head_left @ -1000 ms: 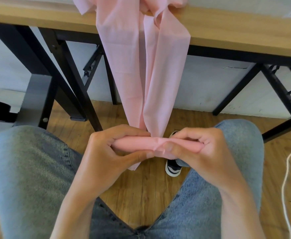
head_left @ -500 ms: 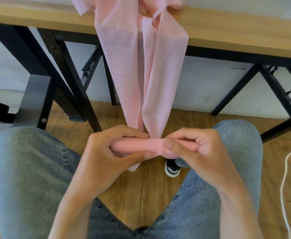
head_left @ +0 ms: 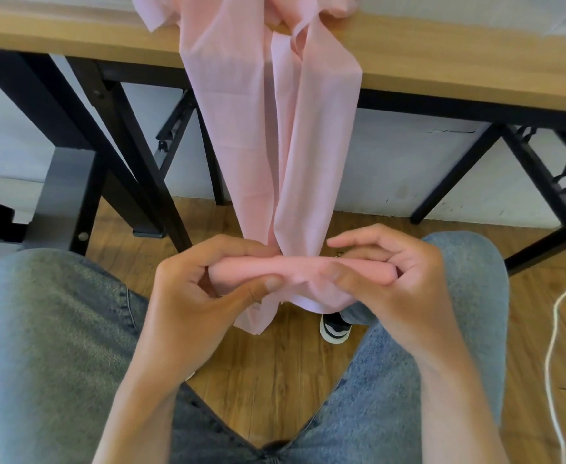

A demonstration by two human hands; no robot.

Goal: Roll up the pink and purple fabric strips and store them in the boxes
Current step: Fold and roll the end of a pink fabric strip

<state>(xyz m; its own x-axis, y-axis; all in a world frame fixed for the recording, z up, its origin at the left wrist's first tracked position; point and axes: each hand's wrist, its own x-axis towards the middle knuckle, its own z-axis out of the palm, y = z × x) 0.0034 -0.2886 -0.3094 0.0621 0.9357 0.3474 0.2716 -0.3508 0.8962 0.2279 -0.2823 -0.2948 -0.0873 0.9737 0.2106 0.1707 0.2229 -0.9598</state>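
View: one head-worn wide-angle camera, the only view; nothing is shared with a second one.
Position: above and behind both hands, over the seated person's lap.
Direction: forward and steeply down, past the left hand (head_left: 187,296) and right hand (head_left: 398,283) to the wooden floor (head_left: 274,373) beneath them.
Nearness: close; the hands fill the middle, the knees in jeans (head_left: 50,329) flank them.
Far edge: beyond the hands, the table (head_left: 459,61) runs across the top.
Distortion: straight table edges bow near the corners.
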